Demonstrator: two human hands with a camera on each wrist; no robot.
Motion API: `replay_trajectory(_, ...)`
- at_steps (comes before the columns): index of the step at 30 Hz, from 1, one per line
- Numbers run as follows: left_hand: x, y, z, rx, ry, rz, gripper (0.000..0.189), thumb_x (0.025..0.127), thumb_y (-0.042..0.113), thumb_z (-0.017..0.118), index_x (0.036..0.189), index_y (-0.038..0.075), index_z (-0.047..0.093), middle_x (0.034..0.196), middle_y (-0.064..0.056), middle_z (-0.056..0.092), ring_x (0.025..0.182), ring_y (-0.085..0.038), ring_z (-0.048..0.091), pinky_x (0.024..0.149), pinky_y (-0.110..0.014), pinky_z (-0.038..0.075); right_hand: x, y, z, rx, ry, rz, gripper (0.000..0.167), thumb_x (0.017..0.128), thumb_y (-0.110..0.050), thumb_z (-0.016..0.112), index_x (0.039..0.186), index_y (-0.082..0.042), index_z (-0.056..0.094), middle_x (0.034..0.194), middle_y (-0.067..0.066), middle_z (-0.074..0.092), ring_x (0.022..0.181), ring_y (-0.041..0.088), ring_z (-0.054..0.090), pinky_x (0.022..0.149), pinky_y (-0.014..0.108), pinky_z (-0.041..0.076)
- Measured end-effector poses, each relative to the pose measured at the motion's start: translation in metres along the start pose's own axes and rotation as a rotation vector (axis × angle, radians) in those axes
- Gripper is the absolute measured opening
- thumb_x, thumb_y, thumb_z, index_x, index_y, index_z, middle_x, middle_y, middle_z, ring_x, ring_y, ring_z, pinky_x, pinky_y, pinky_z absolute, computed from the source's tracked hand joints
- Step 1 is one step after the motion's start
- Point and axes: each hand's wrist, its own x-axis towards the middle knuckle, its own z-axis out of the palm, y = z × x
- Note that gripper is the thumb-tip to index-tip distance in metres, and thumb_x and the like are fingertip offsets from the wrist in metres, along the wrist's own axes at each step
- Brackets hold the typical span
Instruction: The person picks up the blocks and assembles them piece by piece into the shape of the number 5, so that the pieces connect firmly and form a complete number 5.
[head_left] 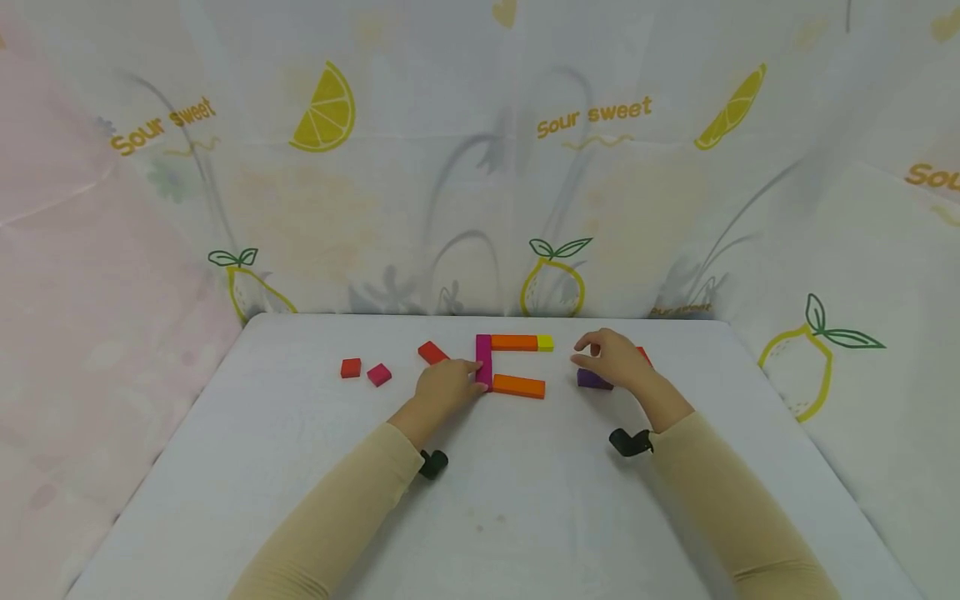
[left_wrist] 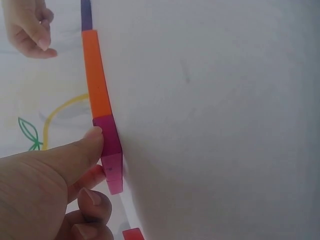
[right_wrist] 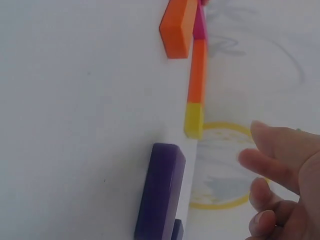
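Note:
My left hand (head_left: pixel 447 387) holds the magenta block (head_left: pixel 483 354) between thumb and forefinger; the left wrist view shows the thumb (left_wrist: pixel 93 140) against its side. Extending right from this block are two orange blocks, the far one (head_left: pixel 513 342) and the near one (head_left: pixel 519 386). A yellow block (head_left: pixel 545 343) caps the far orange one. My right hand (head_left: pixel 611 360) hovers beside a dark purple block (right_wrist: pixel 160 192), its fingers loosely bent around nothing. Behind that hand a red block (head_left: pixel 642 354) is partly hidden.
Left of my left hand lie a red cube (head_left: pixel 351 368), a pinkish-red cube (head_left: pixel 379 374) and a longer red block (head_left: pixel 432 352). Another purple piece (right_wrist: pixel 177 231) shows behind the purple block. A lemon-print cloth (head_left: pixel 420 208) hangs at the back of the white table (head_left: pixel 525 500).

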Motion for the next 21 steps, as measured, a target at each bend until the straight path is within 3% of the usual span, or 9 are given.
replay_trajectory(11, 0.001, -0.001, 0.001, -0.021, 0.003, -0.01, 0.053, 0.093, 0.04, 0.071, 0.141, 0.021, 0.06, 0.135, -0.007, 0.063, 0.122, -0.027, 0.059, 0.098, -0.044, 0.049, 0.006, 0.034, -0.001, 0.003, 0.007, 0.072, 0.037, 0.095, -0.027, 0.068, 0.12, -0.001, 0.065, 0.089, 0.01, 0.059, 0.078, 0.023, 0.052, 0.068, 0.035, 0.043)
replay_trajectory(21, 0.004, -0.004, 0.004, -0.041, 0.007, -0.01, 0.054, 0.093, 0.04, 0.071, 0.142, 0.021, 0.059, 0.137, -0.006, 0.062, 0.123, -0.026, 0.058, 0.098, -0.043, 0.05, 0.005, 0.052, -0.002, 0.01, 0.042, 0.077, 0.039, 0.093, -0.024, 0.071, 0.119, 0.004, 0.064, 0.087, 0.011, 0.056, 0.075, 0.024, 0.052, 0.066, 0.036, 0.042)
